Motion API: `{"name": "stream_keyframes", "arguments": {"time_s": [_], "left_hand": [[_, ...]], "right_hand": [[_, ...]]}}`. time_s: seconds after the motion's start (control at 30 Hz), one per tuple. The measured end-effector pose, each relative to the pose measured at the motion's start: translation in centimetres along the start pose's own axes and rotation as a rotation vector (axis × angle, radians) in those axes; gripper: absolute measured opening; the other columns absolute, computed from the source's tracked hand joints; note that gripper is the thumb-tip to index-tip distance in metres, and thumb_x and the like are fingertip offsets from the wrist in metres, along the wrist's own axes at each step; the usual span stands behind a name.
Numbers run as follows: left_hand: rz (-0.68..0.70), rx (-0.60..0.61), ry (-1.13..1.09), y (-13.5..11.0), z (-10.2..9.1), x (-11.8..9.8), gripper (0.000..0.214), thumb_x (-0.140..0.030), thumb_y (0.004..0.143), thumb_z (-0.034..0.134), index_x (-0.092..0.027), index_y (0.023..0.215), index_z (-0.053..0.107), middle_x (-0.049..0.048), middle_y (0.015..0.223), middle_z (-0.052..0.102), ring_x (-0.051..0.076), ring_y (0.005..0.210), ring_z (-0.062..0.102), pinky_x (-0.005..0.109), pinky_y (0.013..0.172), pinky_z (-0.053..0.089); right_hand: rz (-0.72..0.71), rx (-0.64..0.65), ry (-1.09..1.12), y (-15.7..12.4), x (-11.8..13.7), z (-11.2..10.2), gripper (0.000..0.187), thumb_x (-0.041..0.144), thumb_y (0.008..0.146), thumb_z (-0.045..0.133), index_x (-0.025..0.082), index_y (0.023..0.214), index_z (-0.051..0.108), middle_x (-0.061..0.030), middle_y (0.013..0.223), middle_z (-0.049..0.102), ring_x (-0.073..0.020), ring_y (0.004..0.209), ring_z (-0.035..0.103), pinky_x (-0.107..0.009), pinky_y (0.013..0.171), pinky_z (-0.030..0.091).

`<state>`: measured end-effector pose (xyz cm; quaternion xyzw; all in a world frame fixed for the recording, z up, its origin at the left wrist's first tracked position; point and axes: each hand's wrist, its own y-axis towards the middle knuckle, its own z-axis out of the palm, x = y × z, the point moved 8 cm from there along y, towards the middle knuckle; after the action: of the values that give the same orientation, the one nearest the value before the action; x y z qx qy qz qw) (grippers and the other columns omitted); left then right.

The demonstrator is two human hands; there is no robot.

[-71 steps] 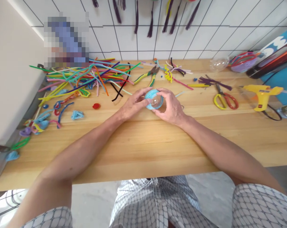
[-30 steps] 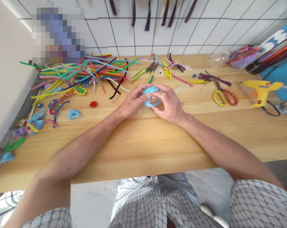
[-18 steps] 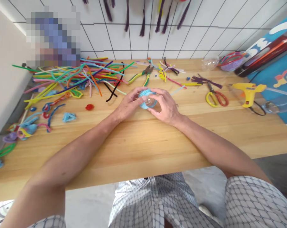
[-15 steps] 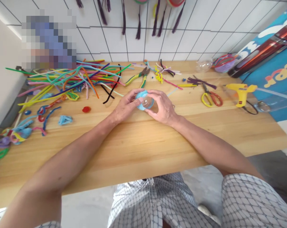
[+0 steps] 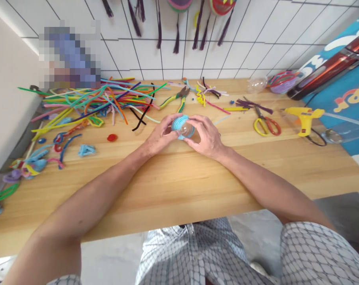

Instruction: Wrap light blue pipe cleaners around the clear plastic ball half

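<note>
Between my two hands, above the middle of the table, is a clear plastic ball (image 5: pixel 185 130) partly wrapped in rings of light blue pipe cleaner (image 5: pixel 177 124). My left hand (image 5: pixel 164 134) grips its left side, thumb in front and fingers curled behind. From the right, my right hand (image 5: pixel 207 135) holds it with fingertips on top and the thumb low at the front. A light blue strand (image 5: pixel 222 120) shows just past my right hand. Cutting pliers (image 5: pixel 179 96) with green-yellow handles lie behind the ball.
Many coloured pipe cleaners (image 5: pixel 93 103) are heaped at back left. Scissors (image 5: pixel 266 122), a yellow glue gun (image 5: pixel 304 116) and a red flask (image 5: pixel 330 65) are on the right. A light blue triangle (image 5: pixel 86 150) and a red piece (image 5: pixel 112 137) lie left. Tassels (image 5: pixel 177 39) hang on the tiled wall.
The whole view has shifted slightly, so the scene sits a little lower and farther right. Both hands still hold the ball, with little change in grip.
</note>
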<state>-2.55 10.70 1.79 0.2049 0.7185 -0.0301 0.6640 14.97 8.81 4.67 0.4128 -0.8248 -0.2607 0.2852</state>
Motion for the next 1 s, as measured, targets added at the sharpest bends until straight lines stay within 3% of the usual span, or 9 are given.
{"name": "stream_keyframes", "arguments": {"time_s": [0.5, 0.73, 1.0], "left_hand": [[0.015, -0.023, 0.014, 0.01, 0.18, -0.05, 0.067, -0.054, 0.091, 0.085, -0.026, 0.147, 0.062, 0.0137, 0.159, 0.061, 0.030, 0.140, 0.065, 0.046, 0.114, 0.060], [0.062, -0.051, 0.017, 0.12, -0.31, -0.42, 0.049, -0.059, 0.102, 0.073, -0.026, 0.139, 0.068, 0.0094, 0.140, 0.074, 0.026, 0.122, 0.070, 0.041, 0.103, 0.061], [0.050, -0.058, -0.008, 0.21, 0.08, -0.58, 0.045, -0.055, 0.099, 0.079, -0.025, 0.130, 0.066, 0.0064, 0.122, 0.075, 0.021, 0.106, 0.070, 0.035, 0.091, 0.062]], "right_hand": [[-0.008, -0.005, -0.027, -0.08, 0.04, -0.15, 0.064, 0.034, 0.096, 0.079, 0.027, 0.154, 0.052, -0.0173, 0.147, 0.067, -0.0368, 0.135, 0.067, -0.059, 0.115, 0.061], [0.035, 0.048, -0.012, -0.05, 0.00, 0.28, 0.061, 0.037, 0.098, 0.077, 0.029, 0.154, 0.053, -0.0161, 0.155, 0.064, -0.0357, 0.142, 0.064, -0.059, 0.120, 0.057], [0.021, 0.041, 0.038, 0.07, 0.10, 0.21, 0.058, 0.042, 0.101, 0.076, 0.029, 0.153, 0.053, -0.0157, 0.153, 0.066, -0.0343, 0.140, 0.066, -0.058, 0.120, 0.057]]}}
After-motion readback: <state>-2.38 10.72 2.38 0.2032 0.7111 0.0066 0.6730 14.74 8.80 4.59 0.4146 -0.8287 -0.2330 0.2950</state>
